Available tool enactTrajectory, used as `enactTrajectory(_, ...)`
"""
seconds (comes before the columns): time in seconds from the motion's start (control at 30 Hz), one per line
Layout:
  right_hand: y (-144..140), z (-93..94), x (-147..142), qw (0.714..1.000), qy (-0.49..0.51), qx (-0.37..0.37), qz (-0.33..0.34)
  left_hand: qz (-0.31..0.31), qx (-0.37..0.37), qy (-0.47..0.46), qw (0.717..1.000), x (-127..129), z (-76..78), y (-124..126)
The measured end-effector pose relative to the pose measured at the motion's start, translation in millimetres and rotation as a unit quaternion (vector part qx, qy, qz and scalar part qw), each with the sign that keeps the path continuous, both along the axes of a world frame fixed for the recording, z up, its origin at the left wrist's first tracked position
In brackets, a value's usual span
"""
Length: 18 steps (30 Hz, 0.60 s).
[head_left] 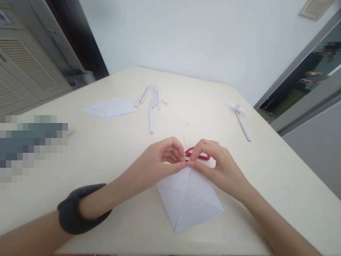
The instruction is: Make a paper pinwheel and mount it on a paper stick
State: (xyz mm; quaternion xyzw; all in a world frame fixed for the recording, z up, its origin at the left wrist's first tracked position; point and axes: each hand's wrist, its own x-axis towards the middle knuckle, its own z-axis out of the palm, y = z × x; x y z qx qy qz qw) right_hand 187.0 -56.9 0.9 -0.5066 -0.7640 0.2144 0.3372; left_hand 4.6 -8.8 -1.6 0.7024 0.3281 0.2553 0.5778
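Nearest to us, below our fingers, lies the folded white paper (188, 201) on the cream table (106, 156), a kite-like shape whose long axis runs away from us: its near corner points toward us and its far tip, where a slit or seam ends, sits right between our fingertips. Our left hand (162, 160) has its fingers curled narrow, thumb and forefinger pinched on that far tip; our right hand (215, 163) meets it from the other side, fingers likewise drawn close and pinching the same tip, so the two hands touch there. A dark band (77, 209) wraps the left wrist. Just behind the fingertips a pair of red-handled scissors (197, 153) lies partly hidden by the right fingers. Farther off, beyond the left fingers, white paper rolls (152, 103) lie in a loose bunch, with a flat paper sheet (110, 107) beside them. Well beyond the right fingers lies a paper stick with a bow-like top (241, 119). We see no containers on the table.
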Motion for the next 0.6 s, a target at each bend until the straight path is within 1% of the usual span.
enactTrajectory(0.23, 0.2, -1.1, 1.1, 1.000, 0.002, 0.006, -0.006, 0.002, 0.019, 0.015, 1.000, -0.2, -0.3, 0.5)
enactTrajectory(0.6, -0.8, -3.8, 0.9, 0.998, -0.039, 0.052, 0.004, 0.011, 0.015, 0.033, 0.999, 0.2, 1.0, -0.7)
